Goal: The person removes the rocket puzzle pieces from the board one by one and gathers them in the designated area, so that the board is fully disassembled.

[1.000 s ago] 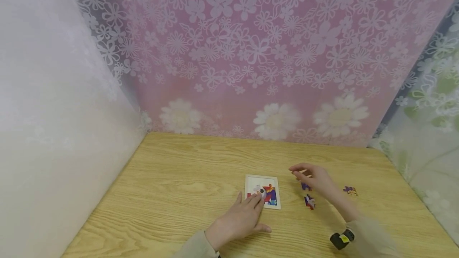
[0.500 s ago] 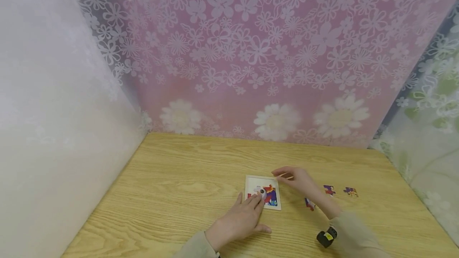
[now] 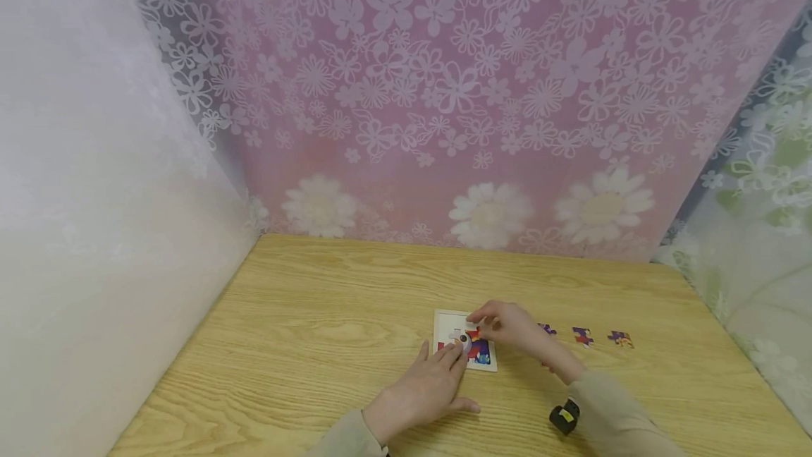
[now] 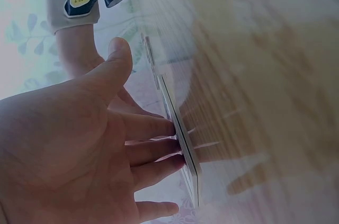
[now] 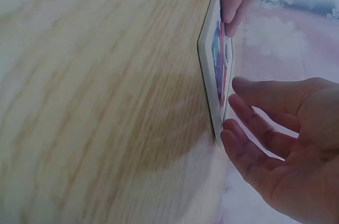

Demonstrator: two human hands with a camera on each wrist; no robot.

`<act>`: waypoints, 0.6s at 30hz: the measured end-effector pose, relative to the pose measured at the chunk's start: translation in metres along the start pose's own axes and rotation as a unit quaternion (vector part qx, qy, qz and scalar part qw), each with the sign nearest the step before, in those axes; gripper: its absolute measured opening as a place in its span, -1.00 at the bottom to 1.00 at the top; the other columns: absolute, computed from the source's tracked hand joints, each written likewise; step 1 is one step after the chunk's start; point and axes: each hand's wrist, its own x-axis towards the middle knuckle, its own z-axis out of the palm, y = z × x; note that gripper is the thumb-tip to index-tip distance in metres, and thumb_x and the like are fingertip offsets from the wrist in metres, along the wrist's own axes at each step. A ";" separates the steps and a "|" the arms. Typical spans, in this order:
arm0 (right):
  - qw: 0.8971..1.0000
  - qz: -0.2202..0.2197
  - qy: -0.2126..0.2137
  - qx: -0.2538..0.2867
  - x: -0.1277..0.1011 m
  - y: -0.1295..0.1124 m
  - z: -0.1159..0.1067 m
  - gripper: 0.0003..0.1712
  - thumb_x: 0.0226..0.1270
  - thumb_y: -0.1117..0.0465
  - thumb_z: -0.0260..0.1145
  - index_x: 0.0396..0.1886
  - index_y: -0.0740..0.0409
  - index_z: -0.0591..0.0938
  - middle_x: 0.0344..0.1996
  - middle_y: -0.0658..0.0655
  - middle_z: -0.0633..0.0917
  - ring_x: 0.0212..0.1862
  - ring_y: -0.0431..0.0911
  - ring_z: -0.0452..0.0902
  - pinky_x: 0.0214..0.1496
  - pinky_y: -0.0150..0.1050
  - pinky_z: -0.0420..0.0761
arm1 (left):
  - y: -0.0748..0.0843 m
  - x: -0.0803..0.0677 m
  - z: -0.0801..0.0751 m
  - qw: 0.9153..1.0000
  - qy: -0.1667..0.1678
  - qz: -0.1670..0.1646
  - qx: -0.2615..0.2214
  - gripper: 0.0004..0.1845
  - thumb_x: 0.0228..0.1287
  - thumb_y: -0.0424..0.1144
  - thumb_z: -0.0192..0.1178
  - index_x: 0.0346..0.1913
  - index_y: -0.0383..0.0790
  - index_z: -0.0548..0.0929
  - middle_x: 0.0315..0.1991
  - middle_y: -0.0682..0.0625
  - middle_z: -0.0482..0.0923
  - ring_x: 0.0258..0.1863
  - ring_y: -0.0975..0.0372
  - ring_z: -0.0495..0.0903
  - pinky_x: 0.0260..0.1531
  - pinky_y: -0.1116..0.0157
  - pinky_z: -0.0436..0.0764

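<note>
A small jigsaw puzzle in a white frame (image 3: 446, 319) lies on the wooden table, its picture partly filled with red and purple pieces and a white part with a black dot. My left hand (image 3: 426, 381) rests on its near left part, fingers straight and fingertips on the puzzle, thumb spread. My right hand (image 3: 507, 326) bends over the frame's far right corner. In the right wrist view, the right thumb and curled fingers (image 5: 249, 147) come close to the frame's edge; I cannot tell whether a piece is between them.
Loose puzzle pieces lie right of the frame: a purple piece (image 3: 547, 328), a red and purple piece (image 3: 582, 336) and an orange and purple piece (image 3: 620, 339). Another is mostly hidden under the right forearm. Flowered curtain (image 3: 488, 210) hangs behind the table (image 3: 317, 344).
My right hand has moved left from above the loose pieces to the far right corner of the puzzle frame. My left hand has stayed in place on the puzzle.
</note>
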 end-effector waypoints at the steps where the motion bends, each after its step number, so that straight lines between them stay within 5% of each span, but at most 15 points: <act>1: 1.000 -0.003 -0.001 -0.009 0.001 0.000 0.001 -0.71 0.11 0.30 0.36 -0.11 0.12 0.67 -0.23 0.07 0.67 -0.25 -0.06 0.56 -0.28 -0.27 0.57 | 0.000 0.000 0.000 1.000 0.000 0.000 0.000 -0.07 0.14 0.43 -0.30 0.40 -0.18 0.14 0.41 -0.06 0.07 0.38 0.16 0.10 0.25 -0.07 0.17; 7: 0.998 -0.018 -0.021 -0.058 0.004 -0.004 0.003 -0.69 0.00 0.26 0.44 -0.17 0.09 0.70 -0.28 0.05 0.63 -0.35 -0.12 0.49 -0.39 -0.40 0.44 | 0.000 -0.001 -0.002 1.000 -0.004 0.001 -0.002 -0.08 0.15 0.42 -0.31 0.41 -0.18 0.13 0.42 -0.06 0.05 0.39 0.16 0.09 0.25 -0.07 0.17; 18: 0.998 0.000 -0.031 -0.061 0.007 -0.009 0.004 -0.72 -0.04 0.33 0.45 -0.25 0.06 0.69 -0.27 0.04 0.60 -0.27 -0.09 0.48 -0.30 -0.28 0.47 | 0.000 -0.001 -0.003 1.000 -0.004 0.001 -0.004 -0.09 0.16 0.41 -0.29 0.40 -0.18 0.15 0.41 -0.07 0.06 0.38 0.15 0.11 0.25 -0.08 0.18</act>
